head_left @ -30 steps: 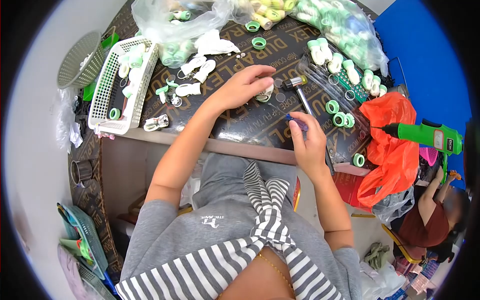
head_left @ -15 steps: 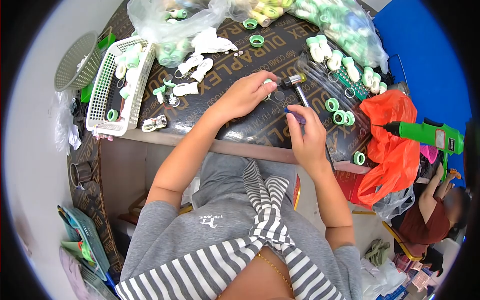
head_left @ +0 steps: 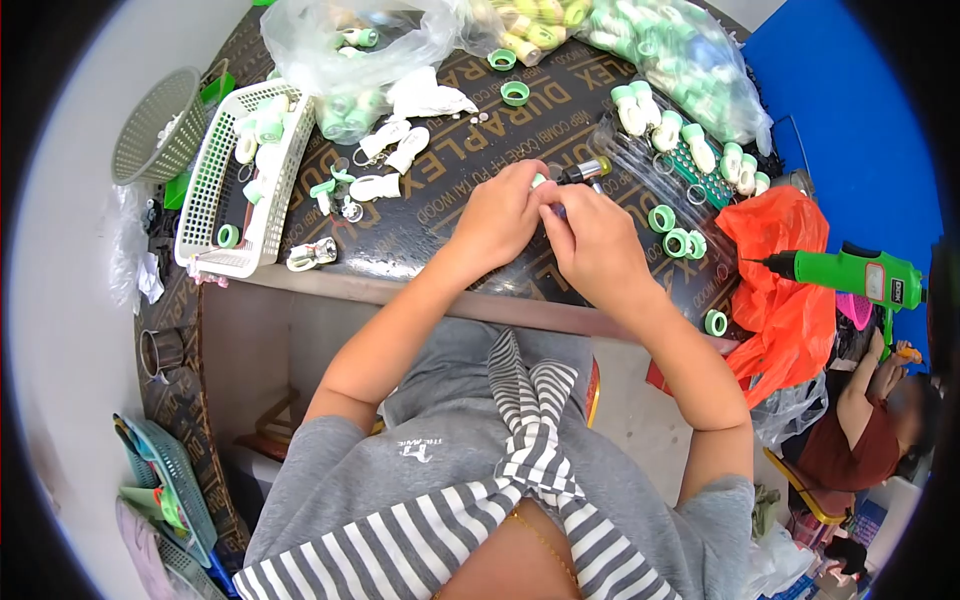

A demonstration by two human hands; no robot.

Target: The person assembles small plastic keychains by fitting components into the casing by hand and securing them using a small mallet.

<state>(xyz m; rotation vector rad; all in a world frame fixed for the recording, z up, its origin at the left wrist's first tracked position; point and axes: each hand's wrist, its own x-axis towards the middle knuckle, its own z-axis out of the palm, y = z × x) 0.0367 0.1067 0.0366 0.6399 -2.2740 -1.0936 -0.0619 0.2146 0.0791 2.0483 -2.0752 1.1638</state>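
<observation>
My left hand (head_left: 497, 215) is closed around a small green-and-white part (head_left: 539, 181), of which only a little shows between the fingertips. Against it, my right hand (head_left: 602, 243) pinches a small blue-purple piece (head_left: 560, 211), mostly hidden by the fingers; its kind is unclear. The two hands meet above the table. Just beyond them lies a hammer (head_left: 586, 171) with a yellowish end, its handle largely covered by my right hand. Green rings (head_left: 677, 242) lie to the right, and white-and-green keychain pieces (head_left: 375, 187) to the left.
A white basket (head_left: 190, 215) of parts stands at the left. Bags of green-and-white pieces (head_left: 680, 60) line the back. At the right are a green tray (head_left: 712, 182), an orange-red plastic bag (head_left: 775, 270) and a green power screwdriver (head_left: 860, 275). Another person (head_left: 865, 440) sits at far right.
My right hand has moved left and away from me, carrying the blue-purple piece to the part in my left hand. My left hand has shifted slightly, its fingers drawn in more.
</observation>
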